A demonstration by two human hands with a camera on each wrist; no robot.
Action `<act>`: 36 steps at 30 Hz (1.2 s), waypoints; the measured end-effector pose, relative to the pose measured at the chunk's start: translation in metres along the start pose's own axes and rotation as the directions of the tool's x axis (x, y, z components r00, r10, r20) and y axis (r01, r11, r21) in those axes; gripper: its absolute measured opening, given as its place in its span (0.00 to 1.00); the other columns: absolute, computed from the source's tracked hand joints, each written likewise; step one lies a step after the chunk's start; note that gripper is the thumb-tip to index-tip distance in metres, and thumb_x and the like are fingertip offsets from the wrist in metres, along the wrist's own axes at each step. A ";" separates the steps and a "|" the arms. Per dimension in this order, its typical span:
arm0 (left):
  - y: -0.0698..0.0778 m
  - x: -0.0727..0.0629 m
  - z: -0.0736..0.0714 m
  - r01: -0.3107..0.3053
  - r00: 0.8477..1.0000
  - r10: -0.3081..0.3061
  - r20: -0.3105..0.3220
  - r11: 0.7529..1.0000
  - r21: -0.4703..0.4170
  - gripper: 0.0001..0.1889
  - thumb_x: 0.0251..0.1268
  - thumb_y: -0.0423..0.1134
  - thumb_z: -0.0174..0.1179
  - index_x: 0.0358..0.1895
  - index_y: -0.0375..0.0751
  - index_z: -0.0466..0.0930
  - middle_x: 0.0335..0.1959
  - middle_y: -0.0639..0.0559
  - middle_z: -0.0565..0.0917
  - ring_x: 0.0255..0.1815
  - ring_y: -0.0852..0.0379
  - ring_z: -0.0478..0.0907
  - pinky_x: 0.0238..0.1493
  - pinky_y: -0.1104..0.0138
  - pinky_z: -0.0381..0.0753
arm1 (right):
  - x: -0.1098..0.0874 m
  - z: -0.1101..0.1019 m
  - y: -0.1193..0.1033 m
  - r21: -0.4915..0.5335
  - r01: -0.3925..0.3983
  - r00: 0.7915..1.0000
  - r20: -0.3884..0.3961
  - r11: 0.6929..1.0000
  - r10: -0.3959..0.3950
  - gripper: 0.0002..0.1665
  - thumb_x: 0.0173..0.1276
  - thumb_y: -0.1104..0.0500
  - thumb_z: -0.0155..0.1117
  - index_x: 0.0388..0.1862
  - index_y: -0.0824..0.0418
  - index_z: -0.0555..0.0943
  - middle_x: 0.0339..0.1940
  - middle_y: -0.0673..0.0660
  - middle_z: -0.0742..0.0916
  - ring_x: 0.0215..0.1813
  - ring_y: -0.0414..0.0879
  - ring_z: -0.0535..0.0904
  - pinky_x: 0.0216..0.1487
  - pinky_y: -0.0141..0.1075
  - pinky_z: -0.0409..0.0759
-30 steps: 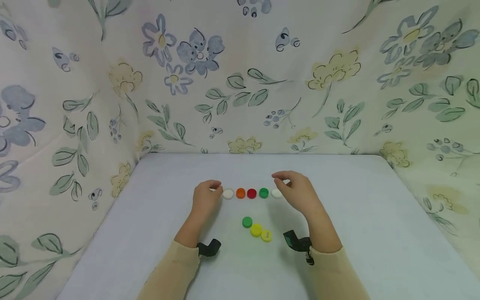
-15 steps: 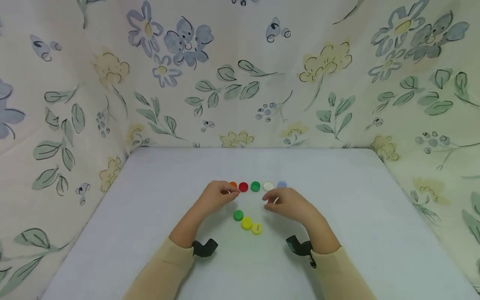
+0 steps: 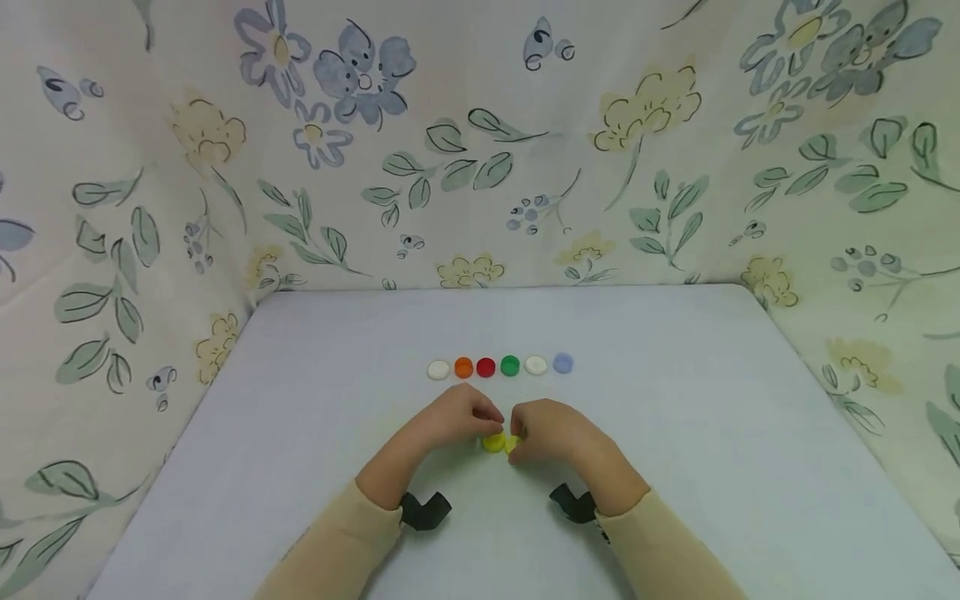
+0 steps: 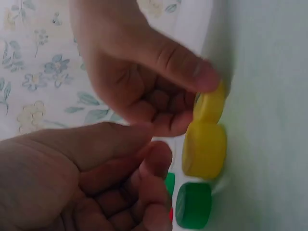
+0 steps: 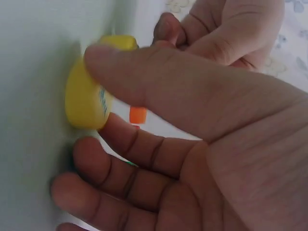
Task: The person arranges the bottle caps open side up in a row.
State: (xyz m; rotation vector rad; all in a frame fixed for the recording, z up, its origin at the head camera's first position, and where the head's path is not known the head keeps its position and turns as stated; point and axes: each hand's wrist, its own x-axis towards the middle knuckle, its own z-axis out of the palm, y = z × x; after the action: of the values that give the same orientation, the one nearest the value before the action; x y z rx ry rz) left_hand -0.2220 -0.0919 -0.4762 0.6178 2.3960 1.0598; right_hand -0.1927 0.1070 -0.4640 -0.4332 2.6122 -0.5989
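My right hand (image 3: 553,429) pinches a yellow bottle cap (image 5: 85,103) with small dark print, thumb on one side and index finger on the other. A second yellow cap (image 4: 206,151) sits right against it. Beside that one is a green cap (image 4: 193,205), hidden behind my left hand in the head view. My left hand (image 3: 454,415) hovers over these caps, its thumb and index fingertips close together with nothing between them and the other fingers loosely bent.
Farther back on the white table (image 3: 337,333) runs a row of caps: a white cap (image 3: 438,370), an orange cap (image 3: 463,367), a red cap (image 3: 486,367), a green one, another white one and a pale blue cap (image 3: 562,363). Floral cloth (image 3: 420,225) surrounds the table.
Both hands have come back from the row of caps to the nearer group. The right hand has taken hold of the printed yellow cap, and the pale blue cap has come into sight.
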 end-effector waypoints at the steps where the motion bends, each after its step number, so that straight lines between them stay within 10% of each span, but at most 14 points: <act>1: 0.001 0.000 0.003 0.024 1.000 -0.024 -0.016 1.000 -0.006 0.09 0.69 0.38 0.67 0.47 0.40 0.91 0.36 0.58 0.88 0.34 0.58 0.79 0.38 0.66 0.80 | 0.000 0.000 0.001 -0.004 -0.008 1.000 -0.009 1.000 0.008 0.13 0.59 0.56 0.78 0.36 0.55 0.81 0.29 0.48 0.81 0.34 0.45 0.75 0.38 0.42 0.76; 7: 0.012 0.000 0.021 0.053 0.988 -0.058 -0.145 0.998 -0.042 0.11 0.69 0.38 0.67 0.49 0.38 0.90 0.36 0.56 0.86 0.35 0.58 0.78 0.37 0.68 0.80 | 0.005 -0.004 0.008 -0.031 -0.047 0.995 -0.094 0.998 0.044 0.12 0.64 0.57 0.75 0.41 0.57 0.82 0.30 0.49 0.81 0.35 0.47 0.76 0.41 0.43 0.78; 17: 0.003 0.012 0.045 -0.266 0.908 0.303 -0.289 0.951 0.159 0.10 0.67 0.28 0.65 0.49 0.33 0.89 0.43 0.47 0.87 0.44 0.51 0.83 0.48 0.63 0.83 | 0.008 -0.009 0.019 -0.025 -0.052 0.987 -0.154 0.998 0.048 0.16 0.56 0.64 0.80 0.40 0.61 0.83 0.30 0.50 0.82 0.34 0.46 0.76 0.43 0.44 0.79; 27: 0.003 0.014 0.051 -0.213 0.931 0.274 -0.242 0.945 0.248 0.11 0.67 0.29 0.67 0.50 0.32 0.88 0.46 0.47 0.86 0.50 0.50 0.81 0.54 0.62 0.81 | 0.010 -0.007 0.019 -0.021 -0.057 0.986 -0.160 0.998 0.053 0.12 0.58 0.63 0.80 0.35 0.61 0.83 0.28 0.50 0.83 0.33 0.46 0.77 0.42 0.43 0.81; 36: 0.003 0.012 0.052 -0.202 0.903 0.289 -0.316 0.938 0.280 0.10 0.65 0.28 0.69 0.48 0.34 0.89 0.40 0.50 0.86 0.44 0.53 0.81 0.50 0.64 0.81 | 0.011 -0.007 0.016 0.027 -0.029 0.988 -0.149 0.999 0.033 0.10 0.61 0.64 0.78 0.38 0.63 0.84 0.31 0.51 0.84 0.34 0.46 0.77 0.41 0.42 0.81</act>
State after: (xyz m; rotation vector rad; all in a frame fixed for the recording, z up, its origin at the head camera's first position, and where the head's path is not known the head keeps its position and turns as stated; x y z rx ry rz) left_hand -0.2019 -0.0537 -0.5085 0.9041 2.8499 1.0620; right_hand -0.2086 0.1194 -0.4693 -0.3519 2.7451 -0.6766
